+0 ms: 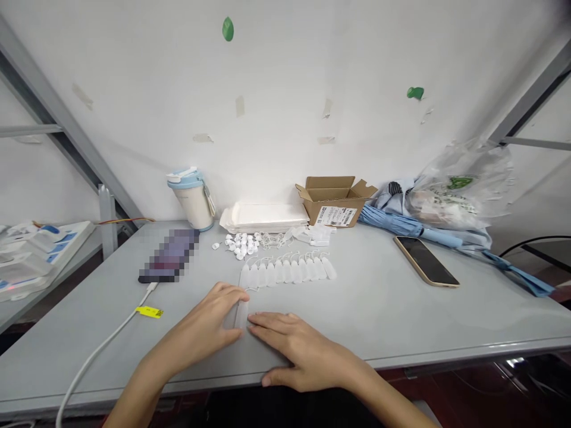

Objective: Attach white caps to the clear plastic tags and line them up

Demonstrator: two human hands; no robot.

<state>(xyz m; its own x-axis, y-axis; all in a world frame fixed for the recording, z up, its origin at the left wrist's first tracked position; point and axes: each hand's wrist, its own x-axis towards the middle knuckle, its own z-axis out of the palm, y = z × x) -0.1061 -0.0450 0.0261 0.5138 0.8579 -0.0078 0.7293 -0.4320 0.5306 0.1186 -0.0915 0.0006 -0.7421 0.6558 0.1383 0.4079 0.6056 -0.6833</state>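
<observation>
A narrow, translucent white plastic piece (pixel 241 315) with a thin loop at its far end lies on the table. My left hand (pixel 214 321) spans it, index finger at the far end and thumb at the near end. To its right my right hand (pixel 301 351) rests flat with fingers stretched out, fingertips close to the piece's edge. Just beyond my hands several like pieces (pixel 288 271) lie side by side in a row, loops pointing away. Behind the row are a pile of small white caps (pixel 241 245) and a heap of thin loops (pixel 272 240).
White flat packets (pixel 267 218) and an open cardboard box (pixel 334 205) stand by the wall. A lidded cup (pixel 191 202) and a blurred phone (pixel 169 255) with a white cable (pixel 107 342) are left. Another phone (pixel 426 261), a blue umbrella (pixel 401 224) and a plastic bag (pixel 464 190) are right.
</observation>
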